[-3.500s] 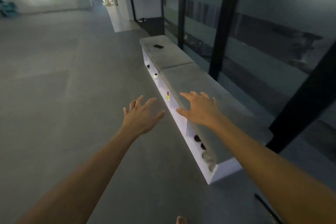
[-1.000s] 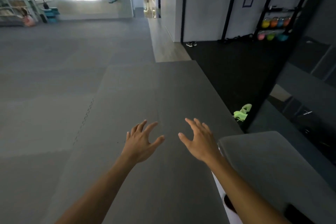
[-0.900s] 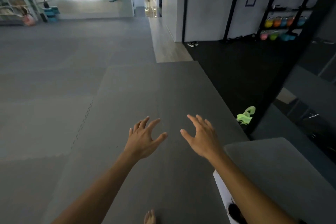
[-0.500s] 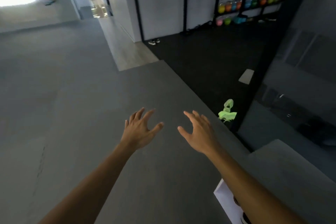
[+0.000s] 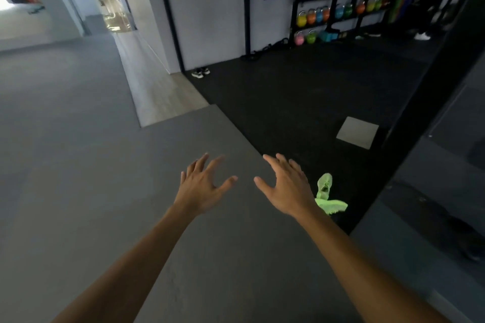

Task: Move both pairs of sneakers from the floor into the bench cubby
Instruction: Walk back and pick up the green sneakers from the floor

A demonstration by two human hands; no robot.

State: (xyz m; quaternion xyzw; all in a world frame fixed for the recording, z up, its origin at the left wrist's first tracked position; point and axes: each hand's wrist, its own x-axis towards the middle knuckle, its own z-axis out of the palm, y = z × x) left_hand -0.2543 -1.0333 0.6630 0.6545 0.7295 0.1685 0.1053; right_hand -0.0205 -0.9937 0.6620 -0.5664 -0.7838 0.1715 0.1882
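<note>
I see my left hand (image 5: 203,186) and right hand (image 5: 284,187) stretched out over the grey floor (image 5: 78,165), fingers spread, both empty. The neon-green sneakers (image 5: 328,198) lie on the black mat (image 5: 288,102) just right of my right hand (one tipped on its side). A dark pair (image 5: 200,72) sits far off by the wall.

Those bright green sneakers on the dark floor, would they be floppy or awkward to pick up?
Probably light and somewhat soft: the green sneakers look slim and low-cut. One seems tipped on its side, so they likely topple easily. They would not roll. Both hands, left hand and right hand, are empty.
</note>
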